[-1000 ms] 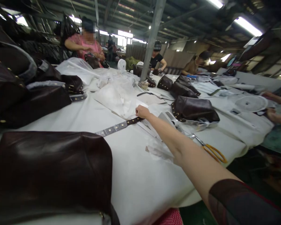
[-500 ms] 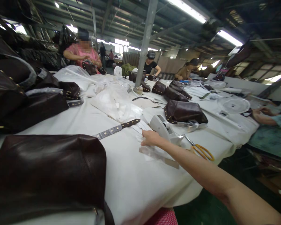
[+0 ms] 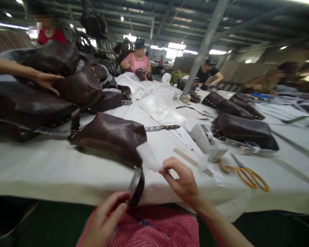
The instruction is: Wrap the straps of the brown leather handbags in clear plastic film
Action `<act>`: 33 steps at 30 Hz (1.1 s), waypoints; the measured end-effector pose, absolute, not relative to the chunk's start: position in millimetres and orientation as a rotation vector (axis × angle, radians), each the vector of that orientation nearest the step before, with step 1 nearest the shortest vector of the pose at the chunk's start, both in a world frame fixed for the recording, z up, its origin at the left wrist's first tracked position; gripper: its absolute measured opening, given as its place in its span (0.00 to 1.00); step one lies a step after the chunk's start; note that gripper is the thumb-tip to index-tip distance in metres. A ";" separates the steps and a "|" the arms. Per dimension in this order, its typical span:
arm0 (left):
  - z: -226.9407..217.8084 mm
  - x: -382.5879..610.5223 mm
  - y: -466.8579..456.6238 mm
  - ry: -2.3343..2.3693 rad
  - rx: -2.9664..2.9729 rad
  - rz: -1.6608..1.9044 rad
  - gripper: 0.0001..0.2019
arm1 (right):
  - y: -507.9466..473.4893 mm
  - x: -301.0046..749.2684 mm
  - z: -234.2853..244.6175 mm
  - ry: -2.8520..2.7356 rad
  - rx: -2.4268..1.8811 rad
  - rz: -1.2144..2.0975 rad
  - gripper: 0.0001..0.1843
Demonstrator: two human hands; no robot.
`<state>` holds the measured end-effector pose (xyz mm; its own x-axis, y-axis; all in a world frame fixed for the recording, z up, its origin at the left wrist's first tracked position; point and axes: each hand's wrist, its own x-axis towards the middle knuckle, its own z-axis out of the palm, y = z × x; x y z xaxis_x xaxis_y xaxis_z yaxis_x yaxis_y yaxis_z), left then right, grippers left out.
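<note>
A dark brown leather bag lies at the near edge of the white table. Its strap hangs over the edge. My left hand is below the table edge, fingers closed on the end of that strap. My right hand is just right of the bag's corner, thumb and fingers pinched on a clear plastic sheet that lies against the bag.
Orange-handled scissors and a tape dispenser lie to the right. A studded strap lies behind the bag. More brown bags sit right and piled at the left, where another person's hand rests. Several people work at the far side.
My right arm has pulled back from the table's middle to the near edge with the plastic sheet. My left hand has come into view on the strap. The view has swung left and down.
</note>
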<state>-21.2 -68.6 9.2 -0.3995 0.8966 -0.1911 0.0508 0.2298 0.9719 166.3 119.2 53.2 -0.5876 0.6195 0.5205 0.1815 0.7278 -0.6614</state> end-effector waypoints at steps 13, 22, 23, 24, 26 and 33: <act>1.0 4.9 -85.4 1.254 0.442 1.649 0.18 | -17.5 139.7 -24.3 -2.229 -0.536 0.974 0.11; -13.7 -22.4 -84.1 1.284 0.331 1.688 0.14 | -22.6 140.0 -25.4 -2.336 -0.546 1.140 0.04; -12.9 -25.0 -84.8 1.288 0.344 1.675 0.13 | -21.9 140.7 -26.2 -2.318 -0.580 1.169 0.02; -11.6 -27.1 -85.9 1.296 0.361 1.663 0.13 | -21.0 142.1 -27.1 -2.278 -0.633 1.201 0.02; -8.8 -29.8 -88.6 1.314 0.405 1.646 0.11 | -17.4 146.6 -31.5 -2.132 -0.802 1.292 0.06; -15.0 -37.3 -96.5 1.317 0.468 1.591 0.07 | 5.2 149.9 -73.0 -1.603 -1.269 1.754 0.29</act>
